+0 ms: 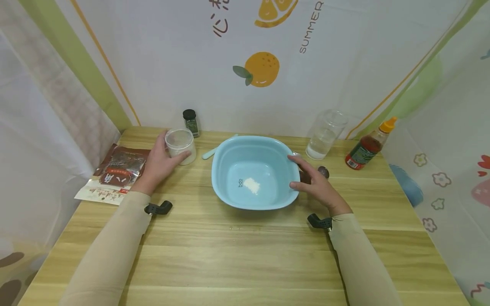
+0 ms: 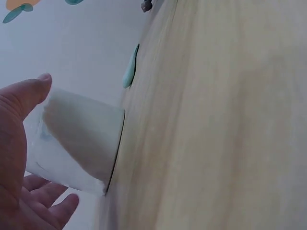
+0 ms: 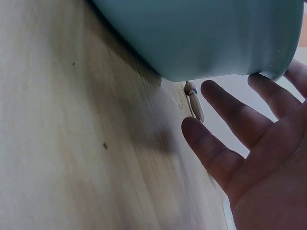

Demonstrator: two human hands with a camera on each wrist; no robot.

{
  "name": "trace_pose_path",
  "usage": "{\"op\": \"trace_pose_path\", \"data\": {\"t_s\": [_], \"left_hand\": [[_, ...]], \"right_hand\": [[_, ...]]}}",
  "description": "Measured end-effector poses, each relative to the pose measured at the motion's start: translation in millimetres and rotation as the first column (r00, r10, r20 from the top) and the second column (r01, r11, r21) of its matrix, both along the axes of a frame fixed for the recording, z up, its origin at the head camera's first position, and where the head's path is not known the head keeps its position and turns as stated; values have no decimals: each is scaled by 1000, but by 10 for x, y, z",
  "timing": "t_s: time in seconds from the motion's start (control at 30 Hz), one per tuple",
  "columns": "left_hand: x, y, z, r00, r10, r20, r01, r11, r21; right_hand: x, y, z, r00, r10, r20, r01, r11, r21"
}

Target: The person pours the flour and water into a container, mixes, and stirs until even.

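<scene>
A round, translucent jar [image 1: 187, 158] with pale contents stands on the table at the left. My left hand [image 1: 158, 163] grips it round the side, the thumb [image 2: 33, 96] on one side and the fingers on the other. Whether a lid covers it I cannot tell. In the middle sits a light-blue plastic basin [image 1: 229, 195], a small heap of white powder [image 1: 251, 185] on its floor. At the basin's right rim my right hand [image 1: 315, 185] holds on, thumb over the edge; the right wrist view shows several fingers spread below the rim, outside the wall.
Behind the jar stands a black-capped spice bottle [image 1: 190, 123]. A mint handle [image 1: 209, 154] sticks out behind the basin. Brown packets [image 1: 124, 163] lie left. A glass with clear liquid [image 1: 323, 138], a sauce bottle [image 1: 365, 148] and a dark round thing [image 1: 323, 171] are right.
</scene>
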State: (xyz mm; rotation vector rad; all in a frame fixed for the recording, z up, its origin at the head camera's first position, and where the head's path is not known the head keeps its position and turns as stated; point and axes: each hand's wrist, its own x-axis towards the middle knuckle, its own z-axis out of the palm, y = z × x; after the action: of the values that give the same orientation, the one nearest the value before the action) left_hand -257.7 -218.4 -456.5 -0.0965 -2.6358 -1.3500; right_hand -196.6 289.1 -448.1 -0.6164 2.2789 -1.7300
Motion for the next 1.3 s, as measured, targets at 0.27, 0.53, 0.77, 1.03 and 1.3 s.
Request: {"op": "trace_pose_path", "data": {"t_s": [0.27, 0.53, 0.77, 1.03, 1.3], "left_hand": [[85, 32, 150, 999, 35, -20, -34, 998, 58], [104, 98, 257, 986, 46, -160, -43, 999, 24], [122, 186, 314, 954, -12, -301, 36, 997, 73], [191, 382, 332, 932, -183, -312, 228, 967, 115], [301, 549, 379, 920, -296, -256, 309, 951, 11]], "right_hand": [[12, -5, 24, 1000, -4, 2, 4, 1000, 4], [12, 0, 47, 1000, -11, 7, 11, 1000, 20], [11, 18, 50, 1000, -14, -28, 15, 999, 51], [6, 26, 52, 997, -24, -73, 27, 999, 35], [10, 36, 51, 980, -137, -147, 131, 990, -46]]}}
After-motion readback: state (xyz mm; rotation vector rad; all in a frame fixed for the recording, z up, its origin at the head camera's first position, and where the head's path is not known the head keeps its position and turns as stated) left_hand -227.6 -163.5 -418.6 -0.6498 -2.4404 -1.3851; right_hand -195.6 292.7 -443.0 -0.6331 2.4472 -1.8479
